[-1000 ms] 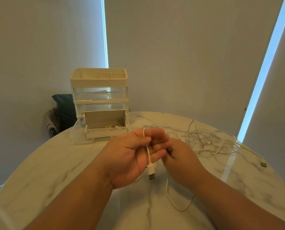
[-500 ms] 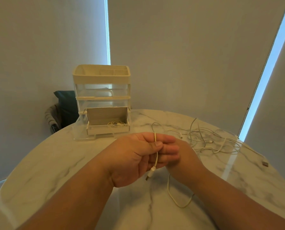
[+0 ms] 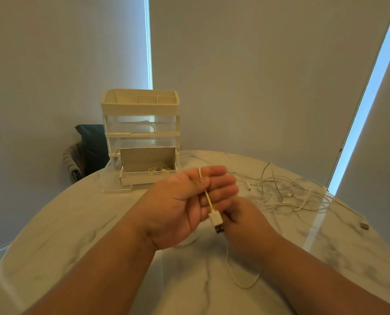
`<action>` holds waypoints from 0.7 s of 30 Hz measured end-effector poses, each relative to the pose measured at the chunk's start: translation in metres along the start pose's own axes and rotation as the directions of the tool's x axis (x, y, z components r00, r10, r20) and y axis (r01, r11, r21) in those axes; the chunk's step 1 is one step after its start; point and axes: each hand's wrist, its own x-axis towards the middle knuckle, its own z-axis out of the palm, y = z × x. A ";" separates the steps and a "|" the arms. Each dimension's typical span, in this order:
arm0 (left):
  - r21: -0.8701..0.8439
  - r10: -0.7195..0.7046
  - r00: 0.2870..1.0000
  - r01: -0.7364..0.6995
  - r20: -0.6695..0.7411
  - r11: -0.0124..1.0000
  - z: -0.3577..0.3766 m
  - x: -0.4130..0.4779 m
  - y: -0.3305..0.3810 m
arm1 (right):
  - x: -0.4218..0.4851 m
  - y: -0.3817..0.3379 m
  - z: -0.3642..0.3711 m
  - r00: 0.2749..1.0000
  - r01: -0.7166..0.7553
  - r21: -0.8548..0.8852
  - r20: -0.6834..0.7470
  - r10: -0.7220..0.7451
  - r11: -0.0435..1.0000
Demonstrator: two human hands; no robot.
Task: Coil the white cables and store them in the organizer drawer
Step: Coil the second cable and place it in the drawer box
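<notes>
Now thin white cable (image 3: 208, 198), USB plug (image 3: 216, 220) at its tip, pinched in left hand (image 3: 185, 208); grip of right hand (image 3: 248, 226) unclear.

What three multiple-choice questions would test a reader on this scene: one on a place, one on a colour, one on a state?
1. Where do the loose cables lie?
A) in the top tray
B) on the table, at the right
C) on the floor

2. What colour is the cable that the left hand pinches?
A) white
B) black
C) red

3. How is the bottom drawer?
A) shut
B) open and empty
C) open, with a coiled cable inside

1 B: they sprawl on the marble top.
2 A: it shows white against the palm.
3 C: it stands pulled out, with the coil visible.
</notes>
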 end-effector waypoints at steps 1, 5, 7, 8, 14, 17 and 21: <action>-0.055 0.042 0.999 -0.043 -0.023 0.998 -0.003 0.002 0.001 | -0.003 -0.004 0.003 0.999 0.009 -0.023 0.042 -0.008 1.000; -0.116 0.161 0.976 -0.179 -0.150 0.977 -0.016 0.011 0.003 | -0.009 -0.012 0.009 0.973 -0.013 0.014 0.231 0.009 1.000; -0.097 0.190 0.959 -0.213 -0.210 0.972 -0.019 0.015 0.002 | -0.010 -0.013 0.005 0.953 -0.088 0.037 0.294 0.074 0.995; -0.088 0.198 0.954 -0.222 -0.225 0.971 -0.019 0.016 0.000 | -0.010 -0.014 0.003 0.942 -0.110 0.022 0.321 0.097 0.994; -0.049 0.251 0.937 -0.270 -0.243 0.962 -0.020 0.019 0.001 | -0.012 -0.010 0.005 0.919 -0.311 0.237 0.324 0.227 0.920; 0.047 0.270 0.937 -0.267 -0.220 0.963 -0.027 0.019 0.006 | -0.011 -0.016 0.001 0.866 -0.500 0.663 0.397 0.304 0.558; 0.461 0.354 0.925 -0.257 -0.138 0.850 -0.035 0.015 0.005 | -0.012 -0.030 -0.013 0.802 -0.567 0.822 0.535 0.267 0.057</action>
